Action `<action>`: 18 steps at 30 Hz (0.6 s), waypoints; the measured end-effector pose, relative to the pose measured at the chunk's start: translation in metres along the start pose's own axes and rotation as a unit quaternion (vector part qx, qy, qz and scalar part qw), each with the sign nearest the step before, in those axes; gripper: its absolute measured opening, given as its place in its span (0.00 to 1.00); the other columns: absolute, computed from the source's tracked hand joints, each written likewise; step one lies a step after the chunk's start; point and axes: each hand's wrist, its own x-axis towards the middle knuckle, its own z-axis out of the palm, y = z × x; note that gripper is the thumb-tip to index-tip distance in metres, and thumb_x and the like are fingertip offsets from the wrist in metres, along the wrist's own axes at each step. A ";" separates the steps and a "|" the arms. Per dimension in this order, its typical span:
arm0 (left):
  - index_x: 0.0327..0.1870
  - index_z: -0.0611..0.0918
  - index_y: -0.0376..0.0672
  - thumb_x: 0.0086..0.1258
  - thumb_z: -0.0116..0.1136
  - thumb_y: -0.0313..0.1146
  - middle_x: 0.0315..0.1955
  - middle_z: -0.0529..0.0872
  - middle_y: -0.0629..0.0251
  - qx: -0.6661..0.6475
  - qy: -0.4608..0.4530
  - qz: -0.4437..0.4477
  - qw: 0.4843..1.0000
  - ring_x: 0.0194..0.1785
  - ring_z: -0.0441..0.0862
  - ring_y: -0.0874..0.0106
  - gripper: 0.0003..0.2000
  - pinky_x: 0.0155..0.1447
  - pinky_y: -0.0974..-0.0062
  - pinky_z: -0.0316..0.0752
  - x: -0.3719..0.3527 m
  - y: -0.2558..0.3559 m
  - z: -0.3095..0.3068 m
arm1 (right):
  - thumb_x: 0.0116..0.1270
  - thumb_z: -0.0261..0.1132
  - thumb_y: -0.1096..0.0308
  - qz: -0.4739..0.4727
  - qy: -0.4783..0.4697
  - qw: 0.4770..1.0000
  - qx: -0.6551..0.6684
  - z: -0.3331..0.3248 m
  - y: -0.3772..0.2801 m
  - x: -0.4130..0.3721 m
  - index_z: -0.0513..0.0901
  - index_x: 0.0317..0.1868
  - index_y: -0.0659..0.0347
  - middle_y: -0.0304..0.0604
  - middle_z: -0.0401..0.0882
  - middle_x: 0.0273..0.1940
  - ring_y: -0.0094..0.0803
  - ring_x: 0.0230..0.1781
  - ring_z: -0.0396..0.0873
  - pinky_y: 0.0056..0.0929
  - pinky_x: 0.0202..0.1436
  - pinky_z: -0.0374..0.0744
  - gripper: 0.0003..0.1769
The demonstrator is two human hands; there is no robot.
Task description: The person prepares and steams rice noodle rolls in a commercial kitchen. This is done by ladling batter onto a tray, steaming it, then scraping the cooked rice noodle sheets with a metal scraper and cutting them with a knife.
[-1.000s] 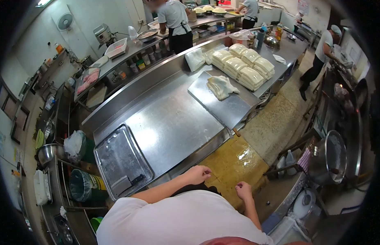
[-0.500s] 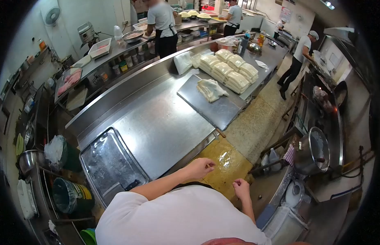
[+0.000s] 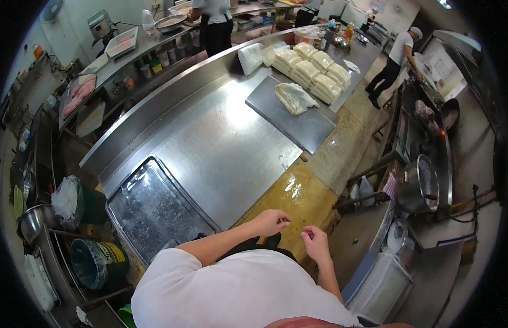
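The tray [image 3: 153, 205] lies on the surface [image 3: 216, 153]; turning, our left forearm [image 3: 224, 244] could bump it. Our left hand [image 3: 271, 222], loosely curled, looks empty; the glossy floor [image 3: 295, 199], if wet, could make us slip; our right hand [image 3: 317, 244] looks empty too.

Pink meat [image 3: 81, 94] lies at the left end of the back counter [image 3: 151, 40]; a white tub [image 3: 125, 48] sits near its far edge.

From head height, one view looks forward and down across a metal counter [image 3: 210, 156].
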 end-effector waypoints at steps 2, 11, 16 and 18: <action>0.53 0.87 0.39 0.73 0.63 0.36 0.44 0.91 0.52 0.015 -0.021 0.002 1.000 0.47 0.89 0.56 0.13 0.53 0.62 0.82 -0.005 0.000 0.002 | 0.67 0.69 0.69 0.004 0.020 1.000 0.002 0.003 0.007 -0.015 0.86 0.48 0.70 0.48 0.88 0.36 0.32 0.36 0.85 0.32 0.43 0.83 0.13; 0.53 0.87 0.38 0.75 0.63 0.36 0.42 0.92 0.52 0.027 -0.045 0.000 0.999 0.43 0.89 0.63 0.13 0.50 0.67 0.83 -0.009 0.036 0.018 | 0.67 0.68 0.64 0.010 0.109 0.994 -0.003 -0.016 0.015 -0.063 0.86 0.50 0.67 0.56 0.88 0.42 0.47 0.43 0.87 0.40 0.49 0.83 0.17; 0.53 0.87 0.35 0.76 0.64 0.34 0.37 0.91 0.56 0.066 -0.151 0.041 0.985 0.39 0.86 0.72 0.13 0.46 0.72 0.81 0.005 0.056 0.077 | 0.67 0.66 0.64 0.057 0.240 0.968 0.036 -0.043 0.063 -0.134 0.86 0.49 0.65 0.55 0.87 0.42 0.48 0.45 0.85 0.42 0.51 0.82 0.15; 0.53 0.87 0.34 0.76 0.64 0.34 0.35 0.90 0.57 0.087 -0.194 0.057 0.975 0.38 0.85 0.74 0.13 0.46 0.73 0.81 0.008 0.070 0.113 | 0.66 0.66 0.64 0.109 0.294 0.948 0.057 -0.055 0.098 -0.179 0.86 0.47 0.65 0.56 0.87 0.42 0.48 0.46 0.86 0.42 0.51 0.82 0.15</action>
